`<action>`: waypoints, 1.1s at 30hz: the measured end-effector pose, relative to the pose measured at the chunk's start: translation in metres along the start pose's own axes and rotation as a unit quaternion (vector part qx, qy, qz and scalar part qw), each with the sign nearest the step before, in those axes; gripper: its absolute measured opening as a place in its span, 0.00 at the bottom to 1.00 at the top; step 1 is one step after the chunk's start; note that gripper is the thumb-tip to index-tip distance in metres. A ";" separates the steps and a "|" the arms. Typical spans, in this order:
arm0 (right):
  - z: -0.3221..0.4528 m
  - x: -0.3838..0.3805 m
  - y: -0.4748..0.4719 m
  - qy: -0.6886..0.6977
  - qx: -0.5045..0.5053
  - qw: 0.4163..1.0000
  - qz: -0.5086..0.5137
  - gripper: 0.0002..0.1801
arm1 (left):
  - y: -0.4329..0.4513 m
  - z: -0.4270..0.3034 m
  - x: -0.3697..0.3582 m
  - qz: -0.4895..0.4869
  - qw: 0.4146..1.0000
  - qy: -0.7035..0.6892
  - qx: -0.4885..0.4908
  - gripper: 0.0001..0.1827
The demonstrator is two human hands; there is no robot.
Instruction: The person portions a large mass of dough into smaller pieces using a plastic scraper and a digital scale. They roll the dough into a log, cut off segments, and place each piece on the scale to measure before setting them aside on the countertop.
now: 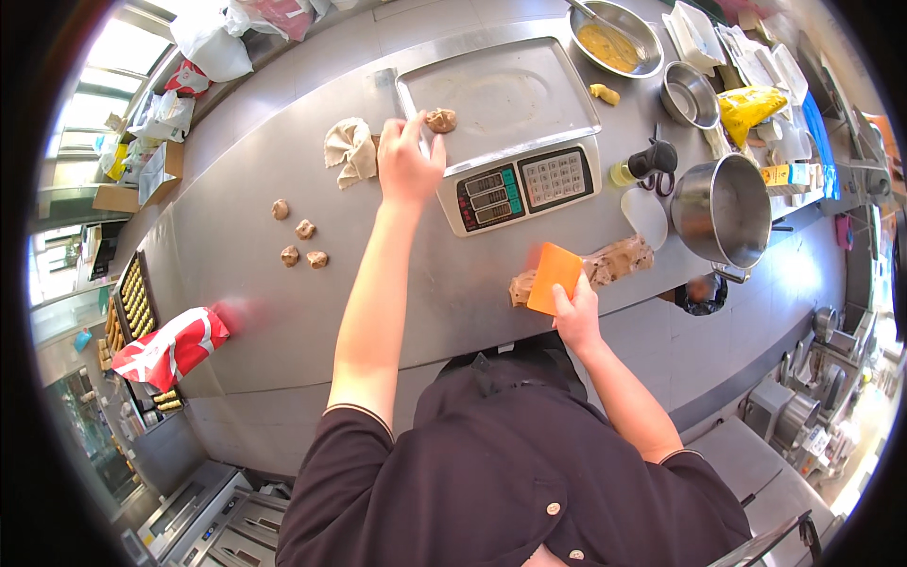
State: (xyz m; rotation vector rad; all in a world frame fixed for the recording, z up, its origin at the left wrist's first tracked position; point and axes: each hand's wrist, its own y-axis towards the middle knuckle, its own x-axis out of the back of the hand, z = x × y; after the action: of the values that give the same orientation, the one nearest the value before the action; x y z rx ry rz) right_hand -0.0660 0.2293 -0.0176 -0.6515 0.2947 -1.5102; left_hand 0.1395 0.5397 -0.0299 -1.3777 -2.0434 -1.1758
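My left hand [411,161] hovers at the near left corner of the digital scale's steel tray [510,78], fingers apart. Just beyond its fingertips a small brown dough piece [441,120] rests on the tray; whether they touch it, I cannot tell. In my right hand [579,312] is an orange dough scraper [555,278], held over a long brown dough log [618,261] with dark bits in it. The scraper hides part of the log, so a cut cannot be made out. Several small dough pieces [305,229] lie apart on the steel table to the left.
A crumpled beige cloth [351,150] lies left of the scale. On the right stand a steel pot [721,212], a small steel bowl [689,96], a dark-topped bottle [641,164] and scissors [664,184]. Behind them is a bowl of yellow liquid with a whisk [615,42]. A red-and-white bag [173,347] sits far left.
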 end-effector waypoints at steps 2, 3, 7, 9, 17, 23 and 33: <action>-0.019 0.007 0.004 -0.018 0.072 0.997 -0.014 0.28 | -0.035 -0.018 0.011 0.031 0.998 -0.044 -0.013 0.20; -0.031 0.009 0.003 -0.033 0.107 0.994 -0.015 0.27 | -0.066 -0.024 0.014 0.081 0.994 -0.073 -0.020 0.23; -0.052 0.016 -0.001 -0.108 0.191 0.976 0.009 0.26 | -0.183 -0.064 0.011 0.342 0.930 -0.113 -0.068 0.37; -0.029 0.015 -0.014 -0.158 0.145 0.975 0.049 0.27 | -0.214 -0.079 0.007 0.435 0.893 -0.099 -0.060 0.46; -0.062 -0.016 -0.012 -0.334 0.159 0.927 0.060 0.23 | -0.257 -0.074 -0.023 0.332 0.939 -0.076 -0.041 0.40; -0.073 -0.039 0.005 -0.357 0.162 0.918 0.050 0.20 | -0.264 -0.081 -0.032 0.314 0.948 -0.058 -0.009 0.32; 0.018 -0.015 0.027 0.178 0.068 0.975 0.113 0.22 | -0.160 -0.056 0.012 0.138 0.539 -0.682 0.475 0.25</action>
State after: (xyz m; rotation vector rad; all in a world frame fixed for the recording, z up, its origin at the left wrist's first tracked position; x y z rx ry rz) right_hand -0.0348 0.2462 -0.0221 -0.2254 0.5172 -1.4071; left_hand -0.0149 0.4755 -0.0566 -1.8679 -2.2327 1.6270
